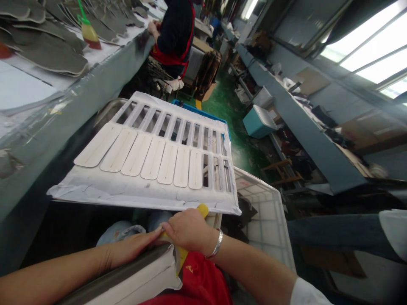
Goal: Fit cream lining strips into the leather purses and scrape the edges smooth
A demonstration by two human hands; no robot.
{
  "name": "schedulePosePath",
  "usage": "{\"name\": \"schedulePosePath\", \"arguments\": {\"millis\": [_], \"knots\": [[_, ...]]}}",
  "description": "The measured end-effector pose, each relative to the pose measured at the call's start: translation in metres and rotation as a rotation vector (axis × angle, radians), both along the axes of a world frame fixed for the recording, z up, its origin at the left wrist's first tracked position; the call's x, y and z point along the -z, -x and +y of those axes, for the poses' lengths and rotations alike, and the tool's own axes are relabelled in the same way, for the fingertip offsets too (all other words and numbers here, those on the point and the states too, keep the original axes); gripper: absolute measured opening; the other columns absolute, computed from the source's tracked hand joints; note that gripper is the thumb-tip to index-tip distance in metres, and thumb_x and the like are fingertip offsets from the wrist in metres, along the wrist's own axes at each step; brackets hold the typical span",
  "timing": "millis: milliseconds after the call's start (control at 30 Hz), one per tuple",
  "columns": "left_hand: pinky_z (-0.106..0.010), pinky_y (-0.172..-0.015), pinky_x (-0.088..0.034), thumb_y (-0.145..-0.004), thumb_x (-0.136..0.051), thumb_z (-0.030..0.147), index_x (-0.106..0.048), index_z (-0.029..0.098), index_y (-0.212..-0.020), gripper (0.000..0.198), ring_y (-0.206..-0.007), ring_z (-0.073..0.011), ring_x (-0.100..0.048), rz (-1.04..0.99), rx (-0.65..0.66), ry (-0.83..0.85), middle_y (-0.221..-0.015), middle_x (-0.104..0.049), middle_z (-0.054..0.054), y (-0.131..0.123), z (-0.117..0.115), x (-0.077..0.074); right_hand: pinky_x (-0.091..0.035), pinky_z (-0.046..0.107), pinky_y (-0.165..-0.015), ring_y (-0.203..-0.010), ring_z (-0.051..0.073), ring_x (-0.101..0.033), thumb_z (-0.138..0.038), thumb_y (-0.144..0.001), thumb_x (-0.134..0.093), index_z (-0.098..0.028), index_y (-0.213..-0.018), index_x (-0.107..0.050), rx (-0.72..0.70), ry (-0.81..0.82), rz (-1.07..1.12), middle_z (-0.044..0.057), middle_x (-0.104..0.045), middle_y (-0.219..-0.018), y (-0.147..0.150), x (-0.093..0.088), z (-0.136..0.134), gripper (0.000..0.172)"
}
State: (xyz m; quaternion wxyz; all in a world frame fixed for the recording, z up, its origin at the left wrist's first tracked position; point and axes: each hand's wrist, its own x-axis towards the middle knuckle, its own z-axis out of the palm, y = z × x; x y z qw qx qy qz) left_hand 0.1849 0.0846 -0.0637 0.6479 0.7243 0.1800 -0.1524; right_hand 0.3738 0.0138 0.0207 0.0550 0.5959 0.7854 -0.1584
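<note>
My right hand [189, 228], with a silver bracelet at the wrist, is closed around a yellow stick-like thing [202, 209]. Its rounded end shows above my fist and a flat yellow part below; its kind is unclear. My left hand [136, 247] stretches flat along a bundle of grey and white sheet pieces [140, 279] on my lap, its fingertips meeting my right thumb. Just beyond my hands lies a white slotted board [104, 186]. Several white rounded strips [152, 159] lie side by side on it, beside open slots.
A white plastic crate [267, 212] stands to the right under the board. At the left a long workbench [104, 84] carries grey cut pieces [51, 51] and a squeeze bottle [89, 34]. A co-worker [174, 38] is farther along it. A teal bin [259, 122] stands on the green floor.
</note>
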Motion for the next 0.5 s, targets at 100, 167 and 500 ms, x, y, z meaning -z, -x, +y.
{"name": "schedulePosePath", "arguments": {"millis": [100,167,500], "knots": [[-0.03,-0.105,-0.03,-0.089,-0.02,0.056,-0.049,0.027,-0.13,0.058,-0.117,-0.0221,-0.05,-0.009,0.028,0.11,-0.126,-0.057,0.004,-0.005,-0.001,-0.017,-0.036,0.029,-0.053,-0.069,0.02,-0.064,-0.038,-0.097,-0.024,-0.017,-0.073,-0.066,-0.008,-0.006,-0.002,0.004,-0.07,-0.074,0.002,-0.001,-0.003,0.053],[-0.028,-0.105,-0.03,-0.089,-0.018,0.056,-0.054,0.025,-0.125,0.059,-0.117,-0.0216,-0.049,-0.004,0.025,0.15,-0.125,-0.057,0.004,-0.009,0.0,-0.03,-0.036,0.03,-0.054,-0.069,0.02,-0.064,-0.038,-0.097,-0.023,-0.018,-0.073,-0.065,0.006,-0.021,0.001,0.003,-0.069,-0.075,0.004,0.0,-0.006,0.053],[-0.025,-0.104,-0.029,-0.091,-0.021,0.051,-0.053,0.022,-0.126,0.056,-0.117,-0.0216,-0.048,0.025,0.071,0.044,-0.13,-0.054,0.001,-0.004,-0.004,-0.02,-0.037,0.031,-0.058,-0.068,0.02,-0.062,-0.039,-0.097,-0.022,-0.018,-0.075,-0.063,0.082,-0.024,0.014,0.003,-0.068,-0.074,0.009,0.003,-0.019,0.051]]}}
